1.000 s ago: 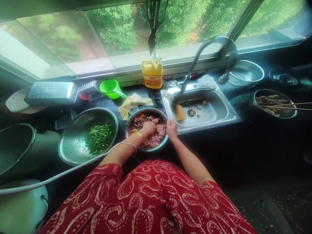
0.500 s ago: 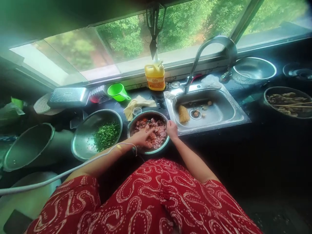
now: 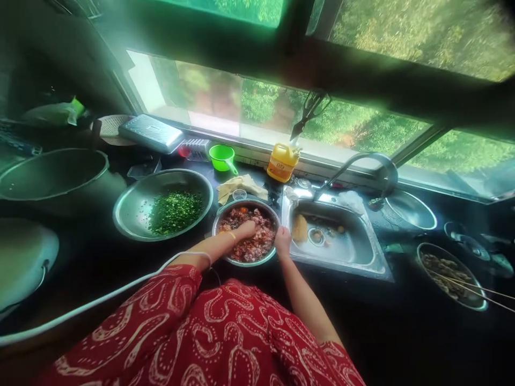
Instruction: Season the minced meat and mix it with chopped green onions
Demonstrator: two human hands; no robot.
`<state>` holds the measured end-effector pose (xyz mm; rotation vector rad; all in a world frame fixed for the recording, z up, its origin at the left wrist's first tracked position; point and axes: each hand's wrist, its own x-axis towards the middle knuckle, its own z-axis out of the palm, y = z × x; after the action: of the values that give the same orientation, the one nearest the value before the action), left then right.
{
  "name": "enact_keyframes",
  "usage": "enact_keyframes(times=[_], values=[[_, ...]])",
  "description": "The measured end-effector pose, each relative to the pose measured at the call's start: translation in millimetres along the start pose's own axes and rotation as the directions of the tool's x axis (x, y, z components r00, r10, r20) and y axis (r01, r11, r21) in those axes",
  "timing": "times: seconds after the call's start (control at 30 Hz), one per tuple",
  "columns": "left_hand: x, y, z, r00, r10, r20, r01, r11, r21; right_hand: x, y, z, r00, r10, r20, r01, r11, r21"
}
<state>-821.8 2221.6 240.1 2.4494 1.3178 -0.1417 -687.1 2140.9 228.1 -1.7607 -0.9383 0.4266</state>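
A metal bowl (image 3: 274,256) holds pink minced meat (image 3: 257,247) with dark liquid and some orange-red bits. My left hand (image 3: 247,229) is down in the meat, its fingers curled and partly sunk in it. My right hand (image 3: 283,239) is closed on the bowl's right rim. Left of this bowl stands a wide metal basin (image 3: 131,206) with chopped green herbs (image 3: 175,212) in it. Just behind the meat bowl lie a beige cloth (image 3: 251,187) and a small clear cup (image 3: 239,195).
A sink (image 3: 354,252) with a yellowish sponge-like piece (image 3: 300,229) adjoins on the right, under a curved faucet (image 3: 350,161). Behind are a green scoop (image 3: 221,158) and a yellow jug (image 3: 282,165). Far right, chopsticks (image 3: 462,284) rest across a bowl (image 3: 478,307). A white cable (image 3: 120,289) runs along my left arm.
My left hand's fingers, stretched out over the meat before, are now curled down into it. My right hand stays on the rim. The view has tilted and shifted.
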Motion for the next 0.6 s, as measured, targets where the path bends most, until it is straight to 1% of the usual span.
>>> enact_keyframes(times=[0.07,0.13,0.17,0.2,0.23,0.3,0.37,0.5,0.6], values=[[-15,-4,-5.1,0.999,0.042,-0.004,-0.042,0.999,-0.018,0,1,0,1.000,0.002,0.006,-0.002,1.000,0.005],[-31,-12,-12.6,0.990,0.139,-0.037,-0.140,0.990,-0.023,0,0,0,1.000,-0.002,0.001,0.002,1.000,0.003],[-38,-18,-17.0,0.980,0.189,-0.066,-0.189,0.982,-0.001,0,-1,-1,1.000,-0.003,-0.001,0.003,1.000,0.004],[-42,-24,-21.5,0.971,0.218,-0.099,-0.215,0.976,0.037,-1,-1,-1,1.000,-0.005,0.003,0.005,1.000,0.007],[-43,-29,-25.4,0.967,0.221,-0.125,-0.212,0.974,0.083,-1,-2,-1,1.000,-0.003,0.008,0.003,1.000,0.011],[-36,-37,-30.2,0.974,0.177,-0.142,-0.155,0.975,0.157,-1,-2,-2,1.000,0.007,0.014,-0.007,1.000,0.016],[-19,-39,-29.9,0.989,0.110,-0.099,-0.095,0.985,0.142,-2,-2,-1,1.000,0.006,0.013,-0.006,1.000,0.017],[17,-28,-19.8,0.997,0.067,0.026,-0.068,0.997,0.041,-2,-1,1,1.000,0.004,-0.001,-0.004,1.000,0.026],[25,-17,-12.0,0.997,0.060,0.055,-0.061,0.998,0.007,-2,-1,2,1.000,0.017,-0.014,-0.016,0.999,0.034]])
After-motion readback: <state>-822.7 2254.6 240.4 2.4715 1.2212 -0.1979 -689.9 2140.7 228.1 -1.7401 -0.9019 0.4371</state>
